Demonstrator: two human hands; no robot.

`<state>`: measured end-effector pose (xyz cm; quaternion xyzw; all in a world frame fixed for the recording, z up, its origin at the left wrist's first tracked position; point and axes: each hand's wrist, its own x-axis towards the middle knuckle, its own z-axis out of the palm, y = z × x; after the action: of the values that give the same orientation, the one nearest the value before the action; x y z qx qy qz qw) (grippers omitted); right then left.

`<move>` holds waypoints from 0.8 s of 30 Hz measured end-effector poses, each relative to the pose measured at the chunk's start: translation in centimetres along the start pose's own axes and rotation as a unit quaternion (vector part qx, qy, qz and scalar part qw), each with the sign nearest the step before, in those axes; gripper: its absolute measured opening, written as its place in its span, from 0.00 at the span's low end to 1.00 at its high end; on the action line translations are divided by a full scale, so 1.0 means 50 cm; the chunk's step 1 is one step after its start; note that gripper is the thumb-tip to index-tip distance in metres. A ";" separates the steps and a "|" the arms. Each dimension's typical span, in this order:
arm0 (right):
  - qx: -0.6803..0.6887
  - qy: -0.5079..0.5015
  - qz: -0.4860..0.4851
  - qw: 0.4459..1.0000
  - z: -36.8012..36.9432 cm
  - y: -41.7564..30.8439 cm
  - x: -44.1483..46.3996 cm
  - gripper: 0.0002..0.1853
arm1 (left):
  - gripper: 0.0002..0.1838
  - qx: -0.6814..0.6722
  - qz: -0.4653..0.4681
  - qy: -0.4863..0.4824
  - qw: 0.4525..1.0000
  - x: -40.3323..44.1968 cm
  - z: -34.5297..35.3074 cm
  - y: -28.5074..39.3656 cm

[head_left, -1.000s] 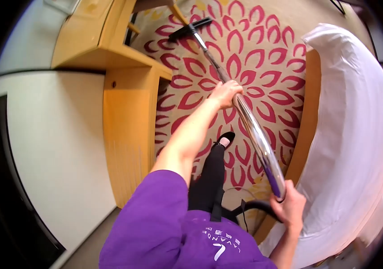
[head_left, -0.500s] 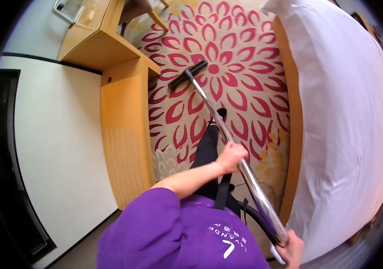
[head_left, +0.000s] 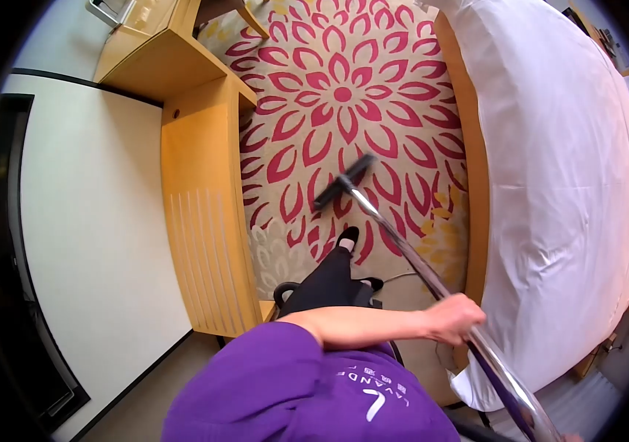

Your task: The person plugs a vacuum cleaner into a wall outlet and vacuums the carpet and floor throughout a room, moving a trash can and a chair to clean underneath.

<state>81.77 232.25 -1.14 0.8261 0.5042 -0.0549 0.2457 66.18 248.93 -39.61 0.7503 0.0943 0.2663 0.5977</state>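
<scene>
My left hand [head_left: 456, 319] is closed around the shiny metal vacuum wand [head_left: 417, 265], with the forearm stretched across my body. At the bottom right edge only a sliver of my right hand [head_left: 572, 437] shows, at the upper end of the wand; its fingers are mostly cut off. The wand slants down to a black floor head [head_left: 344, 183], slightly blurred, which rests on the patterned carpet [head_left: 307, 103] just beyond my foot.
To the right stands a bed [head_left: 550, 184] with white bedding and a wooden base [head_left: 475, 184]. A wooden luggage bench [head_left: 200, 162] and a desk [head_left: 174, 62] line the left wall. A thin cord [head_left: 400, 275] lies near my feet.
The floor head has been drawn back toward me and a little right. Both hands moved right with the wand, the right one nearly out of view. My feet have shifted back.
</scene>
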 end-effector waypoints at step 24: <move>0.016 0.042 -0.140 0.989 0.135 0.069 0.079 0.14 | 0.12 0.081 -0.060 -0.075 0.992 -0.029 0.128 -0.051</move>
<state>87.70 231.05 -7.16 0.7527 0.6238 -0.0624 0.2008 68.71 243.52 -43.33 0.8072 0.1156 0.1648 0.5549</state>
